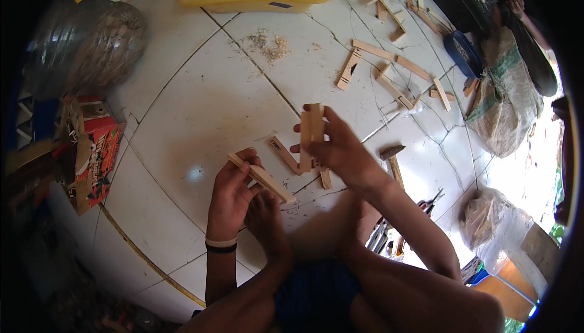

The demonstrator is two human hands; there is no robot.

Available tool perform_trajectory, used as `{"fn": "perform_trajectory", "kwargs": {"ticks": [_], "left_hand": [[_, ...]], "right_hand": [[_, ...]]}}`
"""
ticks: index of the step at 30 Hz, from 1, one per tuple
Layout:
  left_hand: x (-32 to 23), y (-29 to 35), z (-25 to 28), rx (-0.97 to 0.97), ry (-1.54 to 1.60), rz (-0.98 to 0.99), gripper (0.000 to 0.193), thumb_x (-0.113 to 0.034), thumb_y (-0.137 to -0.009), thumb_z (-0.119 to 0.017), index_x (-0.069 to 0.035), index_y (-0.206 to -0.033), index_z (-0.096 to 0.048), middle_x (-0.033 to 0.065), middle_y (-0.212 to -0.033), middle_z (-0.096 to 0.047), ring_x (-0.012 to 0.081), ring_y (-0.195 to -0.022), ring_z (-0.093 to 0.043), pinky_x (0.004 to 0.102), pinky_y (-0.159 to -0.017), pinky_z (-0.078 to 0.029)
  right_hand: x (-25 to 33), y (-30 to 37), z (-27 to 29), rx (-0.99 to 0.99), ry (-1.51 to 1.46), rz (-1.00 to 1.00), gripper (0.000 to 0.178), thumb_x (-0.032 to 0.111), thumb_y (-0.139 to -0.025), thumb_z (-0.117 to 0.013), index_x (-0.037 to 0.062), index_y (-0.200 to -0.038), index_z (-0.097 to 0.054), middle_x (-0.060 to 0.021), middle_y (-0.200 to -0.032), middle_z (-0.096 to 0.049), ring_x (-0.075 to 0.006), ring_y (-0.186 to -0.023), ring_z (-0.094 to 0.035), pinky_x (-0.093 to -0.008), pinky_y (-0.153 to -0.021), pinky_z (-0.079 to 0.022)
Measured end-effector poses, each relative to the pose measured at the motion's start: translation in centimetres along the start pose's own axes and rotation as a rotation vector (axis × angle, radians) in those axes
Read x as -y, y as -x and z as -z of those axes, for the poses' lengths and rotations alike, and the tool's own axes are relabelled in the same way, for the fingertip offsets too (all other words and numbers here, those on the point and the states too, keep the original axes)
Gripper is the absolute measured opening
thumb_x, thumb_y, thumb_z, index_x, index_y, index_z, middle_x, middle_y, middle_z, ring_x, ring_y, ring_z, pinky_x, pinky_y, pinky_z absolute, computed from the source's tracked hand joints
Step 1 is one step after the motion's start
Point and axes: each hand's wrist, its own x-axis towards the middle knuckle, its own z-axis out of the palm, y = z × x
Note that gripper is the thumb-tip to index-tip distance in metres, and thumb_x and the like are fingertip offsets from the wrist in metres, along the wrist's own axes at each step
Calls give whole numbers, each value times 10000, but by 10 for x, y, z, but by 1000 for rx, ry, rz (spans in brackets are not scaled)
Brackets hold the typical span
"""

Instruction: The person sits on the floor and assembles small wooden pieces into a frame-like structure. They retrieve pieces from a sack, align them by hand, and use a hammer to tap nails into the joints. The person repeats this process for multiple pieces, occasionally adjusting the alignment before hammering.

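From my end of the feed, I see both hands at work over the white tiled floor (182, 120). The left hand (232, 190), just left of the frame's middle, is partly closed, pinching a pale wooden bar (263, 178) between thumb and fingers; the bar slants down to the right. At the centre, I see the right hand (328, 147) curled around a wooden piece (311, 135) that shows two strips side by side, running up the frame.

Between the hands, a marked wooden strip (283, 155) lies on the floor, with a short wooden block (325, 180) just below the right hand. To their right I make out a hammer (395, 166), and further down some metal tools (383, 235).

Wood shavings (267, 45) lie at upper centre, beneath a yellow tub (255, 6) holding small pieces. More wooden strips (348, 69) are scattered at upper right, near a blue container (456, 58).
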Motion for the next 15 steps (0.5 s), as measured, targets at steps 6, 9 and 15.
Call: {"fn": "perform_trajectory", "kwargs": {"ticks": [6, 9, 15], "left_hand": [[45, -12, -6, 100, 217, 191, 551, -468, -1134, -511, -44, -1486, -506, 138, -1393, -618, 245, -1319, -606, 408, -1078, -544], [53, -7, 3, 27, 264, 193, 553, -452, -1081, -645, -66, -1448, -496, 99, -1313, -632, 214, -1134, -658, 403, -949, -582], [35, -1, 19, -46, 154, 47, 262, -253, -1049, -709, -82, -1217, -603, 57, -1048, -625, 185, -918, -637, 378, -789, -570]], "right_hand": [[-26, 40, -49, 256, 720, 262, 844, 54, -1002, -674, 7, -1685, -180, -324, -1669, -330, -475, -1385, -568, -434, -1141, -501], [-21, 45, -30, 316, 699, 363, 833, 103, -1007, -697, 24, -1683, -217, -317, -1670, -334, -458, -1390, -566, -462, -1144, -486], [-48, 26, -6, -320, 1004, 272, 788, 304, -956, -789, 49, -1584, -387, -265, -1379, -510, -449, -1239, -584, -513, -1020, -526]]}}
